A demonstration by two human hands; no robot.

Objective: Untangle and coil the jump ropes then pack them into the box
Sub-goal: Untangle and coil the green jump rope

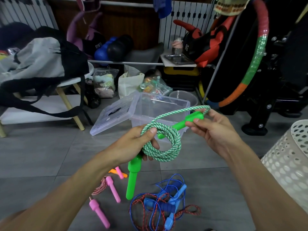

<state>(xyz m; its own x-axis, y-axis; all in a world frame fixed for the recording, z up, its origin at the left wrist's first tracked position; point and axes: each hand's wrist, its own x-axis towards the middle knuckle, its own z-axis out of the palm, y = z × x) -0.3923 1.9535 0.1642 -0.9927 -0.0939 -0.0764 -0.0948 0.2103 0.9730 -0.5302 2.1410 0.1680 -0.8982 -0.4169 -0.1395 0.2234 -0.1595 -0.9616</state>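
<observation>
Midair, the left hand [133,144] grips the coil [162,142], the right hand [211,129] pinches a handle [191,120] before the open box's [166,105] rim.

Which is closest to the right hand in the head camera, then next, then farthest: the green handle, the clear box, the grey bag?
1. Green handle: pinched in the right hand.
2. Clear box: on the floor just behind.
3. Grey bag: far left, on the stool.

Left fingers [150,158] mostly hidden behind the coil [162,142]; blue rope [158,212] below them cut by the bottom edge.
</observation>
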